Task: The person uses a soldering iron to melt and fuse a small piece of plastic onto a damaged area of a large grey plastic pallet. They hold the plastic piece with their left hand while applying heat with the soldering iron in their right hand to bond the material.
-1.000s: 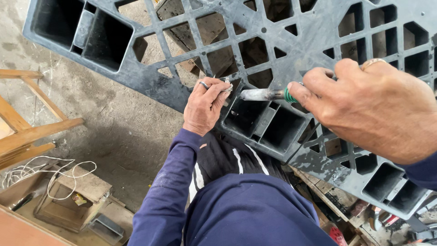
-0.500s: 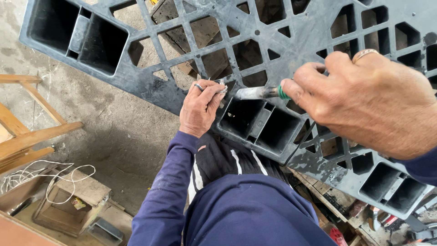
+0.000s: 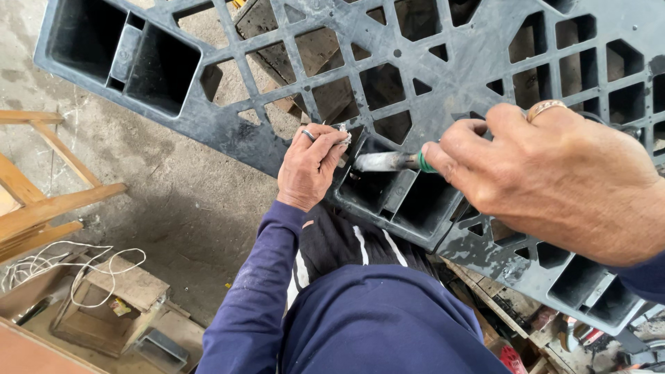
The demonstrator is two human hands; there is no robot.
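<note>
Left hand (image 3: pixel 309 166) pinches small object at pallet (image 3: pixel 443 62) edge, object unclear. Right hand (image 3: pixel 554 180) grips tool (image 3: pixel 388 161); handle hidden, tip obscured.

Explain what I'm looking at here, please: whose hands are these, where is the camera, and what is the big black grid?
The single view comes from a camera worn on a person's head, looking down past their own blue-sleeved body and lap. Both hands are that person's.

The black grid is a plastic pallet, tilted above a concrete floor, with open cells and deeper box-shaped pockets.

The left hand, wearing a ring, pinches a small pale piece against the pallet's edge at one pocket; what that piece is cannot be told. The right hand, large because it is nearest the camera, grips a tool with a greyish metal shaft and a green collar, its tip pointing towards the left hand's fingers.

At the left are a wooden frame, a white cord and a small wooden box.
</note>
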